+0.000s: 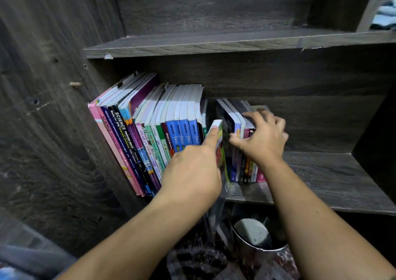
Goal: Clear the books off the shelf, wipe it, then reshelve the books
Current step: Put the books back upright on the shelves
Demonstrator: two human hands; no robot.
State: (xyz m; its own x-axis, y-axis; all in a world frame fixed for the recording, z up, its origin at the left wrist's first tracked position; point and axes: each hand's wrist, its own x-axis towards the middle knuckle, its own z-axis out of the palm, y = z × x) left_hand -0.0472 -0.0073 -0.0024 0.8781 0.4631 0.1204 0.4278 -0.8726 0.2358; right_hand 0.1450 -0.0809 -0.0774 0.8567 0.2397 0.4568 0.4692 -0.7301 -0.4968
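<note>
Hands first, two of them: our left hand pinches one thin book, index finger straight along its edge, in the gap between two batches on the shelf. At its nine o'clock leans the long row, where we count four blue spines. At three o'clock our right hand curls over the small bunch.

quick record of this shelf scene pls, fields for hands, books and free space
left hand: grips thin book, index finger along its edge, in the gap between book groups
right hand: grips right books from above
left books: packed row against the left wall
shelf: bare right of the books
cloth: blue, upper shelf, far right
</note>
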